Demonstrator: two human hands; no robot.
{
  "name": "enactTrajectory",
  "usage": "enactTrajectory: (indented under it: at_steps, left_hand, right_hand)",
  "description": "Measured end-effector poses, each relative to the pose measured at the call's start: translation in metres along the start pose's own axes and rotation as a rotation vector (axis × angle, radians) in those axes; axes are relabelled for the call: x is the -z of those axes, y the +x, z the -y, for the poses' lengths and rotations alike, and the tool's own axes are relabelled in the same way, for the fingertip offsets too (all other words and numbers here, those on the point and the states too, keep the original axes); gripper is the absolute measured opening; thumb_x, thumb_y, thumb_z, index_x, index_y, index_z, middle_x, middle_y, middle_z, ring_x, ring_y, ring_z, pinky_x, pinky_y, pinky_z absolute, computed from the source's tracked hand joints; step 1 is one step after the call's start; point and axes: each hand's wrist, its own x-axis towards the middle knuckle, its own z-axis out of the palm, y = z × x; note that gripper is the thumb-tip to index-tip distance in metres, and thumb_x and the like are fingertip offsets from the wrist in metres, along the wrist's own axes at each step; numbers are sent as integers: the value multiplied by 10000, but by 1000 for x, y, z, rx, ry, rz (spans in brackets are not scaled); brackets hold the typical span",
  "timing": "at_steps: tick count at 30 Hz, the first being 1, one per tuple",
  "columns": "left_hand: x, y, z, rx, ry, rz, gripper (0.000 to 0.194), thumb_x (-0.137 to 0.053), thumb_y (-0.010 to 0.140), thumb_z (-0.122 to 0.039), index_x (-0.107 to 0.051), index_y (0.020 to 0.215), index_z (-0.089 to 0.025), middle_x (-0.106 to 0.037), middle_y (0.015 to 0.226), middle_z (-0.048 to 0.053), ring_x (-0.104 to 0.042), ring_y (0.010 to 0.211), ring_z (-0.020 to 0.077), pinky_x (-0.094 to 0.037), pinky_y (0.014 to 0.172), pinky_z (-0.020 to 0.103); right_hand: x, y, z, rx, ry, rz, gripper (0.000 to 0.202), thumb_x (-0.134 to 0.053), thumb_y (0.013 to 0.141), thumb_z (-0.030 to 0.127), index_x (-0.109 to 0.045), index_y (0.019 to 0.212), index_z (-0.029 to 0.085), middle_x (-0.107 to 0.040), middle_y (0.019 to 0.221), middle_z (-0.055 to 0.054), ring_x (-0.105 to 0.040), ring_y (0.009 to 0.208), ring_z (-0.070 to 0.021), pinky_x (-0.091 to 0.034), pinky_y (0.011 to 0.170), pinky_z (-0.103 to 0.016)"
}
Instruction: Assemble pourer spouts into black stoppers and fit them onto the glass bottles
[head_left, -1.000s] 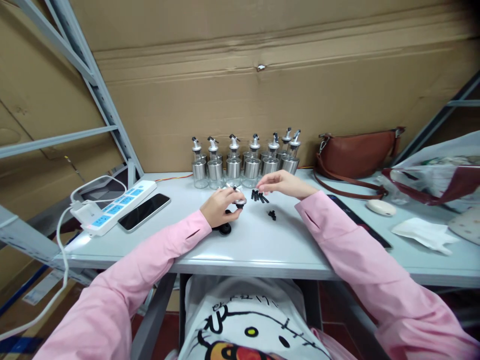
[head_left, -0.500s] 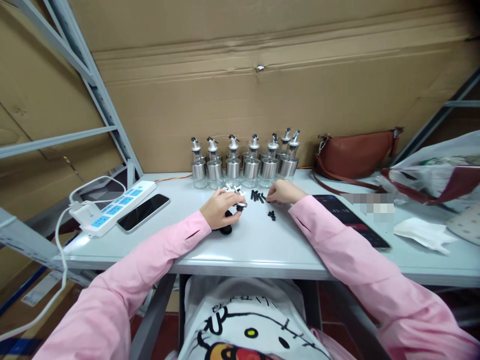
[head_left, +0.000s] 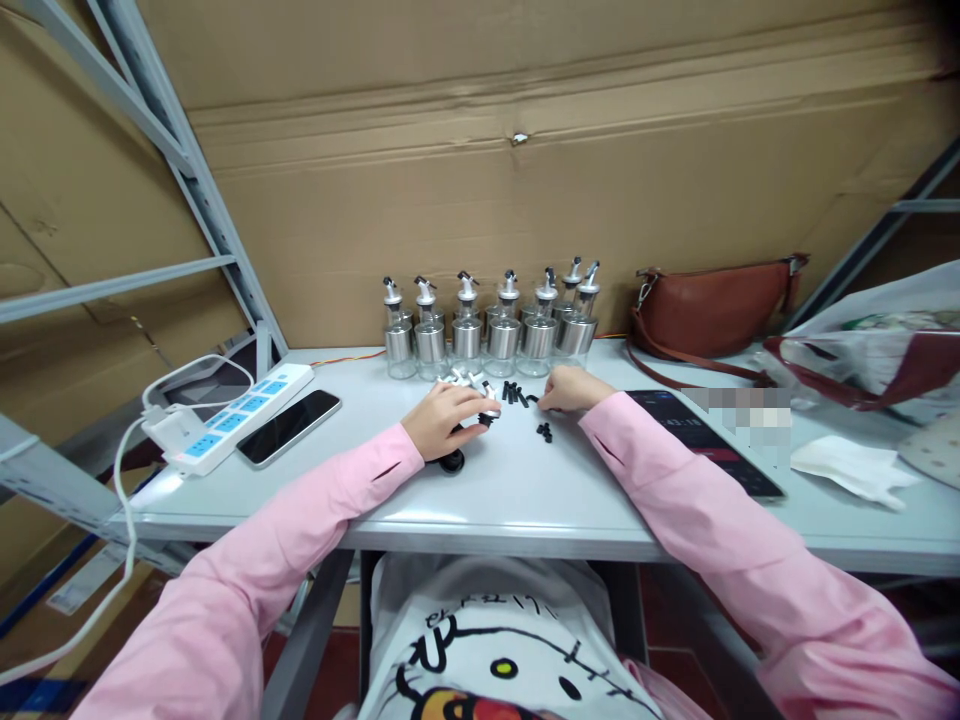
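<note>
My left hand (head_left: 446,420) is closed on a bottle pourer spout (head_left: 490,395), silver on top with a black stopper below, held just above the table. My right hand (head_left: 566,388) pinches a small black piece (head_left: 532,399), mostly covered by the fingers. Beside it lie several short black tubes (head_left: 514,392). Nearer me is a little cluster of black caps (head_left: 544,433). White and silver spout parts (head_left: 463,379) lie behind my left hand, and round black parts (head_left: 451,461) sit partly hidden below it.
Glass bottles with steel sleeves and pourers (head_left: 466,338) stand in rows at the back. A power strip (head_left: 247,412) and a phone (head_left: 291,428) lie on the left. To the right are a tablet (head_left: 720,455), a brown bag (head_left: 709,310) and white tissue (head_left: 855,468).
The pourer spout in my left hand has shifted slightly right and turned more upright. My right hand has moved slightly right, its fingertips still closed on the small black piece.
</note>
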Motion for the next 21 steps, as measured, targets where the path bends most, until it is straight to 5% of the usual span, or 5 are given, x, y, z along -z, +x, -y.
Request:
enactTrajectory:
  at_steps: [7, 11, 16, 21]
  left_hand:
    - [1, 1, -2, -1, -8, -24, 264, -442, 872, -252, -544, 1109, -197, -628, 1085, 76, -552, 1040, 199, -355, 895, 331]
    - [3, 2, -5, 24, -33, -27, 253, -441, 819, -185, -537, 1053, -187, -640, 1064, 64, -567, 1019, 188, -370, 902, 327]
    - [0, 2, -4, 44, -50, -60, 282, -485, 752, -167, -499, 1034, -176, -637, 999, 62, -588, 937, 183, -398, 889, 334]
    - [-7, -1, 1, 49, -97, -172, 489, -523, 715, -175, -370, 1179, -165, -625, 980, 65, -597, 897, 186, -416, 874, 343]
  right_hand:
    - [7, -6, 1, 1, 101, -57, 143, -575, 644, 212, -581, 509, 165, -653, 577, -71, -622, 639, -176, -450, 603, -249]
    - [11, -9, 4, 16, 499, -185, 104, -584, 641, 166, -554, 541, 159, -644, 584, -49, -589, 578, -131, -453, 542, -219]
    - [11, -19, 18, 228, 1161, 18, 134, -695, 608, 198, -575, 611, 140, -602, 615, -13, -505, 504, -52, -456, 519, -189]
    - [11, -30, 31, 395, 1421, 181, 264, -777, 574, 294, -582, 670, 142, -581, 618, 23, -526, 552, -54, -451, 577, -209]
